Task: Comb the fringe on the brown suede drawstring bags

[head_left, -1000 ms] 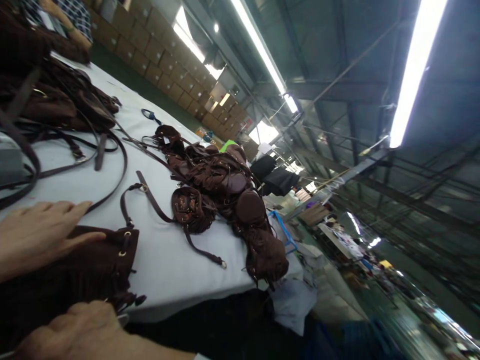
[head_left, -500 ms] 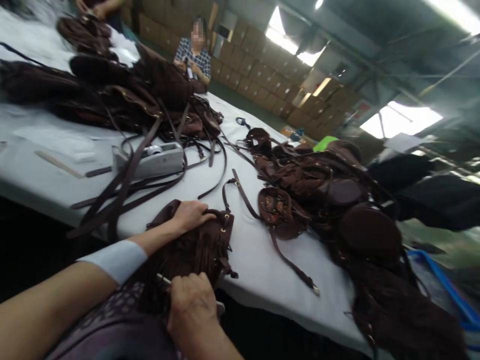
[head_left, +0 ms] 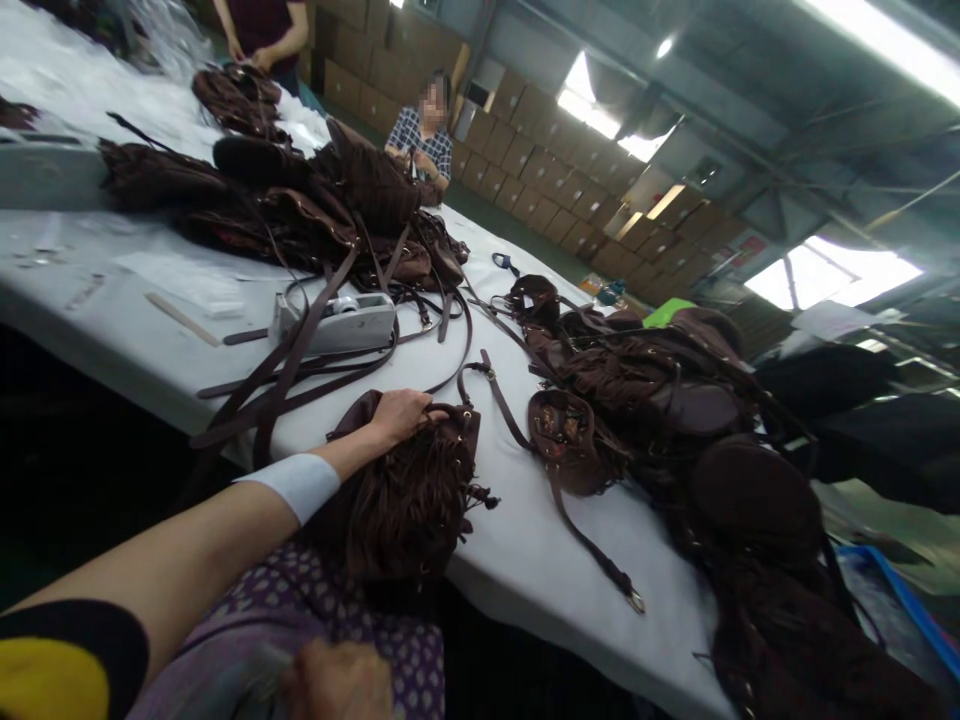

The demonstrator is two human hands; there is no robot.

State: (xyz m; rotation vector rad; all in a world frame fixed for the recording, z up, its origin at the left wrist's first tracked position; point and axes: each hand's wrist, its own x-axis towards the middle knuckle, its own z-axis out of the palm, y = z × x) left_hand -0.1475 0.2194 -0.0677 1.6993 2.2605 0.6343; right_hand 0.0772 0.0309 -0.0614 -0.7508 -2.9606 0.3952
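Note:
My left hand (head_left: 397, 415) rests on the top rim of a dark brown fringed suede bag (head_left: 412, 495), with its fingers curled over the opening. The bag hangs over the near edge of the white table (head_left: 517, 540), partly on my lap. A white cuff sits on that wrist. My right hand (head_left: 337, 685) is low at the bottom edge, over my spotted purple clothing; only its back shows and its fingers are hidden. A loose brown strap with a buckle (head_left: 495, 385) lies just beyond the bag.
A grey tape dispenser (head_left: 337, 320) lies among long brown straps (head_left: 292, 375). Heaps of brown bags sit to the right (head_left: 675, 400) and at the far left (head_left: 300, 210). A person in a checked shirt (head_left: 424, 135) and another person (head_left: 262, 25) work at the far end. Cardboard boxes (head_left: 540, 150) line the back.
My right hand has dropped from the bag's fringe to my lap. The thin tool it held no longer shows. The view has swung left and down; my left hand stays on the bag's rim.

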